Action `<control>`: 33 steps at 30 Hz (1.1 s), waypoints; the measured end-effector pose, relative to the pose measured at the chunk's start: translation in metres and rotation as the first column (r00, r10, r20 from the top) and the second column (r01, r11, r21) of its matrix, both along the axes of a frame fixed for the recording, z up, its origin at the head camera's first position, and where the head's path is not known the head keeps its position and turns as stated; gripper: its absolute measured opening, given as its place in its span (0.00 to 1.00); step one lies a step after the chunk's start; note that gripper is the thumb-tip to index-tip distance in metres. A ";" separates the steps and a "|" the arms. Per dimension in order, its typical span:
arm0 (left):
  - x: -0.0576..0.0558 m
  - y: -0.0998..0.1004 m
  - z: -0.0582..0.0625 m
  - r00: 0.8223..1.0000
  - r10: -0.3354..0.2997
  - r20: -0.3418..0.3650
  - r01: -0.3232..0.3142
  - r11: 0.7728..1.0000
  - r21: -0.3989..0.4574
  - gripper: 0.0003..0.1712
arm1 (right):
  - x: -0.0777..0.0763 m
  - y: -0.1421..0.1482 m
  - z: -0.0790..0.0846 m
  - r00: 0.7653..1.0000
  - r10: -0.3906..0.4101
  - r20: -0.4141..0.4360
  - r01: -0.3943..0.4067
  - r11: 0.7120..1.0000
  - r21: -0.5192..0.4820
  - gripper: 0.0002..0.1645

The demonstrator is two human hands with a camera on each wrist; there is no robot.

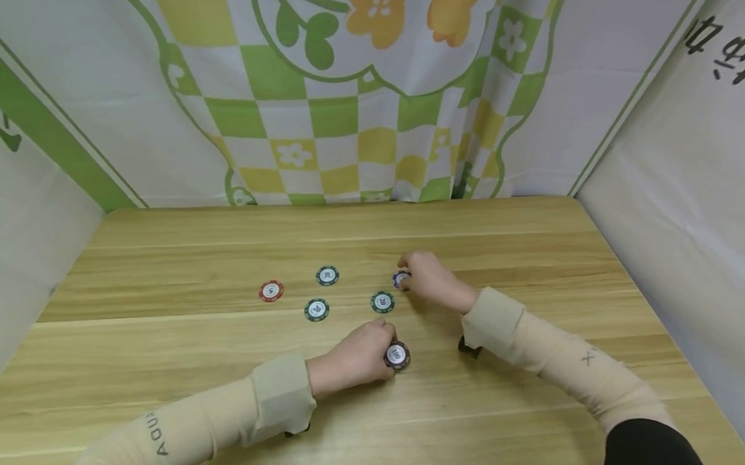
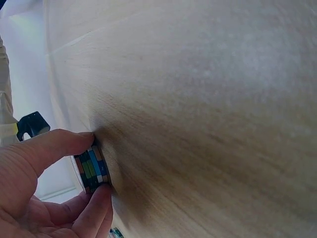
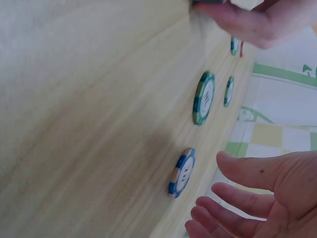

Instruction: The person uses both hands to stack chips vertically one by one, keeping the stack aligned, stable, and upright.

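My left hand (image 1: 363, 356) pinches a short stack of poker chips (image 2: 91, 168) by its rim, between thumb and fingers. The top chip of that stack is black and marked 100 (image 1: 396, 356). In the left wrist view the stacked edges show several colours, close over the wooden table. My right hand (image 3: 267, 198) reaches over a blue poker chip (image 3: 182, 173), thumb and fingers spread and apart from it in the right wrist view. Beside the blue chip lies a green poker chip (image 1: 382, 302) marked 20, flat on the table between both hands.
Two more green chips, one farther back (image 1: 327, 275) and one nearer (image 1: 316, 310), lie left of the hands. A red chip (image 1: 271, 290) marked 5 lies farthest left. The wooden table (image 1: 515, 422) meets a checkered cloth (image 1: 366, 120) at its back edge, with white cloth on both sides.
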State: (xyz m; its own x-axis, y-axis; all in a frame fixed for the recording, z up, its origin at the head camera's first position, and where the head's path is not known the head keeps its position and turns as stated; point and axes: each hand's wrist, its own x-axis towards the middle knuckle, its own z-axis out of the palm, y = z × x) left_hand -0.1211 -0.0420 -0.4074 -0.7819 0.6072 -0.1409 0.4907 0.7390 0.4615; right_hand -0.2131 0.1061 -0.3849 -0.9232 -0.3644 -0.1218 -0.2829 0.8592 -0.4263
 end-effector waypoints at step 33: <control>-0.001 -0.002 -0.001 0.999 -0.020 -0.028 0.021 1.000 0.018 0.20 | -0.008 0.000 -0.021 0.999 -0.001 -0.034 0.002 0.999 0.038 0.20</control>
